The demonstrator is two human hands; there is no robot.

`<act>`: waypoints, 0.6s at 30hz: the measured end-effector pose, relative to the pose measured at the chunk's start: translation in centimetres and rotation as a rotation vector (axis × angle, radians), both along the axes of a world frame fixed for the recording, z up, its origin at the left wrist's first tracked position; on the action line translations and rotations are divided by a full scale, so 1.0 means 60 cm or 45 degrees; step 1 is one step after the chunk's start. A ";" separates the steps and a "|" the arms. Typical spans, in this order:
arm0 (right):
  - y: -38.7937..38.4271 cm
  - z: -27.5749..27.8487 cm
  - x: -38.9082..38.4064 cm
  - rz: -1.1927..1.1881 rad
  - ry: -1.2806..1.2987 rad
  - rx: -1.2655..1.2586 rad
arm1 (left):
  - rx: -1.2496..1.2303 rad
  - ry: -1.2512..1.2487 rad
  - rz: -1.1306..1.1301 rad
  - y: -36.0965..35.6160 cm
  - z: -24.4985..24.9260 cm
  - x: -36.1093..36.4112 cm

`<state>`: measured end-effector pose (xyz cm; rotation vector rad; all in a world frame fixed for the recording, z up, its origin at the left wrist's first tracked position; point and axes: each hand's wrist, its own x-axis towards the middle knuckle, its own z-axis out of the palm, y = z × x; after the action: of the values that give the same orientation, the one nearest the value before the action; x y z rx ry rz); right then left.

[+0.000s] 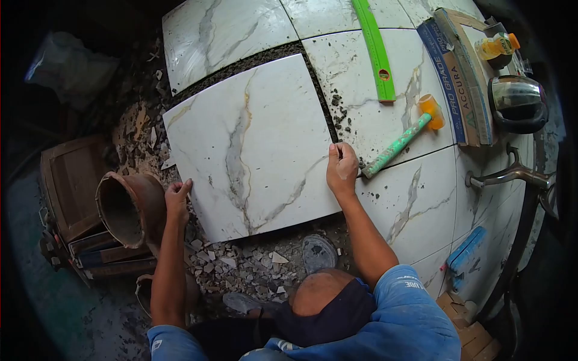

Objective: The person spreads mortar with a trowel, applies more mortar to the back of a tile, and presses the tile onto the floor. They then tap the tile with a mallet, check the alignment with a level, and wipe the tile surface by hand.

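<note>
A large white floor tile (205, 144) with grey and gold marbling lies before me, slightly askew to the tiles around it. Its left edge is pinched by my left hand (177, 201), fingers closed. On the opposite edge my right hand (342, 169) is closed too, gripping near the lower right corner. Dark gaps show along the tile's far and right sides; how it rests underneath is hidden. Just right of my right hand, a mallet (397, 144) with a green handle and orange head lies on a neighbouring tile. Beyond it is a bright green spirit level (376, 57).
Broken rubble (241, 271) covers the ground by my shoes. A clay-coloured bucket (144, 207) stands close to my left forearm. At right are tile boxes (454, 84), a bottle (498, 46), a dark rounded object (518, 102), a metal furniture leg (512, 174) and a blue item (466, 249).
</note>
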<state>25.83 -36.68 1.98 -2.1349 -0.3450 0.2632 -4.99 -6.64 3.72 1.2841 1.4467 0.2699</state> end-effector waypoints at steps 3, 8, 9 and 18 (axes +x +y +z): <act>-0.001 0.011 0.004 -0.025 0.022 -0.031 | -0.014 -0.048 0.015 -0.005 -0.002 -0.003; 0.010 0.005 0.020 -0.033 -0.097 -0.030 | -0.004 -0.053 0.049 0.003 -0.022 0.017; 0.014 0.004 0.024 -0.040 -0.078 -0.060 | 0.003 -0.069 0.040 0.006 -0.025 0.022; 0.023 -0.018 0.050 -0.047 -0.136 -0.142 | 0.060 -0.049 -0.050 0.021 -0.033 0.060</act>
<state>28.83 -35.28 0.90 -2.2683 -0.3593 0.1507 -1.41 -5.40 1.74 1.3367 1.3881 0.3026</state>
